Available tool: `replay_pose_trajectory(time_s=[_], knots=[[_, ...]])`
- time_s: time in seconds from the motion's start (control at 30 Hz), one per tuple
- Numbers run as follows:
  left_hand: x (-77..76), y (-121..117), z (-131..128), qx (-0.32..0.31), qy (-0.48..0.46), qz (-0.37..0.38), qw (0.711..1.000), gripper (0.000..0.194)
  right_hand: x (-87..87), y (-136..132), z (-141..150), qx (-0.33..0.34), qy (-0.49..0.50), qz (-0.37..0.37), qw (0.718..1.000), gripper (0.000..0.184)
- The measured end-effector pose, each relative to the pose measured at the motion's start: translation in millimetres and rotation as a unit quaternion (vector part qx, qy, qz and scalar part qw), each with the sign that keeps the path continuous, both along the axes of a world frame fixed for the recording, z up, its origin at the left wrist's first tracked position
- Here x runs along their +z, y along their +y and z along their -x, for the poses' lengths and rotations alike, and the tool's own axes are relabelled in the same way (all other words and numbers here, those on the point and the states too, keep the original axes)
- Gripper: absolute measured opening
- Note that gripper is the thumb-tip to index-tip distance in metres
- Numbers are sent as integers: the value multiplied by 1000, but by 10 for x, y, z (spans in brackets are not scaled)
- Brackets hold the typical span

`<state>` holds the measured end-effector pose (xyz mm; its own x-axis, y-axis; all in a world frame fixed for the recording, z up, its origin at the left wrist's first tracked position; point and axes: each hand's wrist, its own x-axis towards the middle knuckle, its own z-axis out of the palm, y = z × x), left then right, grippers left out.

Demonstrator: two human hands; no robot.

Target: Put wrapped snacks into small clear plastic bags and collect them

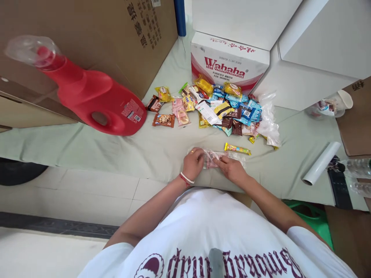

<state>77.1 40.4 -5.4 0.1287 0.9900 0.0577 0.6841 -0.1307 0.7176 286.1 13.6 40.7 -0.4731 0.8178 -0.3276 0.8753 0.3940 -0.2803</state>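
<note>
A clear plastic bag [239,157] with pink-printed packets [213,163] in or under it lies at the table's front edge, close to my body. My left hand [193,166] has its fingers curled on the bag's left end. From the other side my right hand [232,169] pinches the bag near the pink packets; its fingertips are partly hidden. Just beyond my right hand is a narrow yellow snack stick [237,149]. Farther back spreads a pile of wrapped snacks [223,110] in blue, yellow, brown, white and pink wrappers.
A red detergent jug [95,100] stands at the left before a large cardboard box [95,34]. Behind the snacks is a Wahaha water carton [228,61]. Crumpled clear plastic [269,121] lies right of the pile. A white roll [321,163] rests farther right, near plastic bottles [359,168].
</note>
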Motion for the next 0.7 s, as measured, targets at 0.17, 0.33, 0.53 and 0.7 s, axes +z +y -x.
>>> replay_pose_trajectory(time_s=[0.17, 0.33, 0.53, 0.7], knots=[[54, 170, 260, 78, 52, -26, 995, 39, -124, -96, -15, -2, 31, -1, 1000, 44], [253, 175, 304, 8, 140, 19, 990, 25, -84, -105, -54, 5, 50, -2, 999, 47], [506, 29, 204, -34, -21, 152, 987, 13, -129, -105, -41, -5, 84, 19, 996, 47], [515, 23, -280, -43, -207, 261, 942, 25, -192, -126, -74, -35, 226, 5, 974, 33]])
